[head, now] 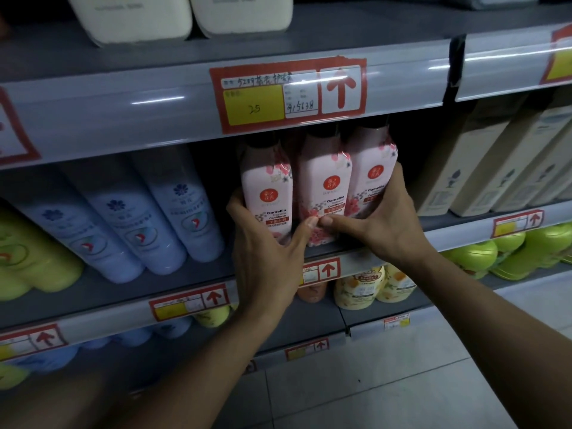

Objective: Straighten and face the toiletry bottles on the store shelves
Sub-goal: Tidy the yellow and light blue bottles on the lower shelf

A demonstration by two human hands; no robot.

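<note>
Reaching into a store shelf, a person's two bare hands bracket a row of three pink Camellia conditioner bottles [322, 187] standing side by side under the red-and-yellow price tag [288, 94], which serves as the landmark. The left hand [266, 255] wraps the outer edge of the left pink bottle [266, 196], fingers curled behind it and thumb laid across its lower front, its grip clamped on that bottle. The right hand [387, 224] cups the outer side of the right pink bottle [370, 178], fingers up along its flank and thumb pressed across the base of the middle pink bottle [323, 193], its grip closed on the group. Both thumb tips nearly meet in front of the middle bottle. All three labels face outward, the bottles upright just below the tag. Left of the tag's shelf bay stand pale blue bottles [148, 218], with yellow-green bottles [28, 261] farther left. Right of the tag stand cream boxes [483, 162]. Below it, on the next shelf down, sit yellow floral bottles [362, 286] and green bottles [526, 252].
</note>
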